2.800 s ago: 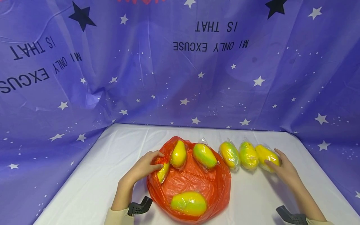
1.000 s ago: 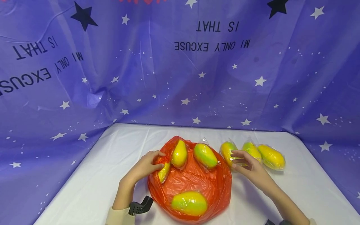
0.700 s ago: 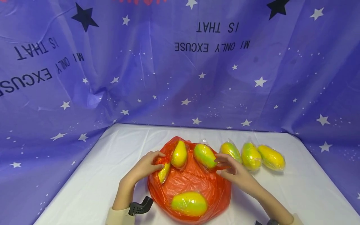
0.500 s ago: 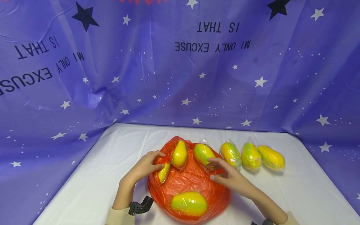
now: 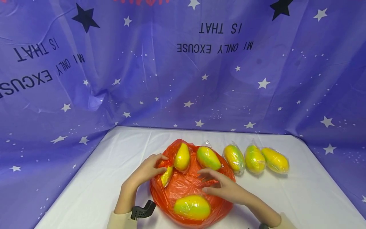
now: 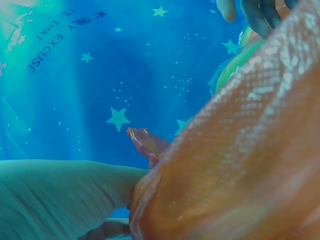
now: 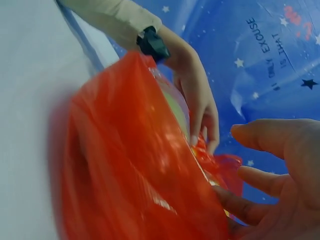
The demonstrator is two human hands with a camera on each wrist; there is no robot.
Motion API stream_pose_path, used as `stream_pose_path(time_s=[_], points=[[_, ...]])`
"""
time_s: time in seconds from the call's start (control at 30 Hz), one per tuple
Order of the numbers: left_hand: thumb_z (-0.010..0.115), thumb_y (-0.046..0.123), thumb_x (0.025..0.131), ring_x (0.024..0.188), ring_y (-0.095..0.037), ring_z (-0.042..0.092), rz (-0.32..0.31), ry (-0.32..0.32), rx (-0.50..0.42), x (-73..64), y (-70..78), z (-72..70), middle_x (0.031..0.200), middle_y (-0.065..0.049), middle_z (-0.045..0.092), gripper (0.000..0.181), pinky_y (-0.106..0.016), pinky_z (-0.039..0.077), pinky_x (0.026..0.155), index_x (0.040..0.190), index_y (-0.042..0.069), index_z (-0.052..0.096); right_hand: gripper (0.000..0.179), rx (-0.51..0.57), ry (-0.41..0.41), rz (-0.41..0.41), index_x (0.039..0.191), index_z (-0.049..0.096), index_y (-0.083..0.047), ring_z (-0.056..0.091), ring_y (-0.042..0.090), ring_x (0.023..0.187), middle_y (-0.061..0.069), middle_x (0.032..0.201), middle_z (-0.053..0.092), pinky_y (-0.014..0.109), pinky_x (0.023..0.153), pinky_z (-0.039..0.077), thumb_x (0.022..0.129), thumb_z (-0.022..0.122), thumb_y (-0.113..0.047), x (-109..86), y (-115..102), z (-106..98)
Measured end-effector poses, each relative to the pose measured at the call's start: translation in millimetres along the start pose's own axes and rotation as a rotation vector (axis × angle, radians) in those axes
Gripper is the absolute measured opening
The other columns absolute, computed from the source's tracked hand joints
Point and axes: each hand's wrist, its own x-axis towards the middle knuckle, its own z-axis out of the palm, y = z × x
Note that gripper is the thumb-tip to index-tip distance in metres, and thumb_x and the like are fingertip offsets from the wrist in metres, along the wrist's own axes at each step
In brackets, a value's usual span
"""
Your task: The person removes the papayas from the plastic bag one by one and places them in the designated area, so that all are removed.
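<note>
A red plastic bag (image 5: 187, 184) lies spread on the table. My left hand (image 5: 147, 168) pinches its left rim; in the left wrist view, thumb and finger meet at the edge of the film. Beside those fingers is a partly covered yellow mango (image 5: 166, 177). Two more wrapped mangoes sit along the bag's far side, one yellow (image 5: 182, 157) and one green-yellow (image 5: 208, 158). Another mango (image 5: 192, 207) lies at its near side. Over the bag's right half hovers my right hand (image 5: 223, 187), fingers apart and loosely bent, holding nothing.
Right of the bag, three mangoes in clear wrap stand in a row: the nearest to the bag (image 5: 234, 157), the middle one (image 5: 255, 159) and the outer one (image 5: 275, 160). A purple star-print cloth (image 5: 183, 79) rises behind the white table (image 5: 300, 190).
My right hand has let go of the outermost mango and travelled left past the row, then over the bag and toward its near side. My left hand keeps its place on the rim.
</note>
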Motion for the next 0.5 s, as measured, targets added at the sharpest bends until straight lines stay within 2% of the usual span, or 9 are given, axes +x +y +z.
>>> stream_pose_path(time_s=[0.1,0.27,0.5], points=[[0.073,0.013,0.085,0.114,-0.032,0.053,-0.002,0.0,0.0,-0.4,0.0,0.4,0.116,-0.008,0.061,0.031,-0.055,0.042,0.097,0.115,0.014,0.065,0.048,0.012,-0.054,0.025,0.137,0.048,-0.029,0.052,0.031,0.119,0.009,0.133,0.054,0.034,0.095,0.046,0.093,0.065,-0.022,2.5,-2,5],[0.073,0.013,0.085,0.115,-0.033,0.052,-0.007,0.001,0.001,-0.3,0.5,0.5,0.117,-0.009,0.06,0.032,-0.055,0.041,0.097,0.115,0.014,0.065,0.047,0.012,-0.127,0.025,0.138,0.048,-0.025,0.052,0.03,0.121,0.008,0.135,0.053,0.035,0.097,0.045,0.094,0.064,-0.026,6.3,-3,9],[0.072,0.013,0.085,0.118,-0.033,0.051,-0.002,0.005,0.008,0.4,-0.5,0.3,0.119,-0.01,0.06,0.032,-0.054,0.039,0.099,0.116,0.014,0.065,0.043,-0.047,-0.21,-0.003,0.134,0.052,-0.023,0.053,0.028,0.12,0.005,0.131,0.058,0.037,0.098,0.044,0.093,0.064,-0.03,9.7,-3,13]])
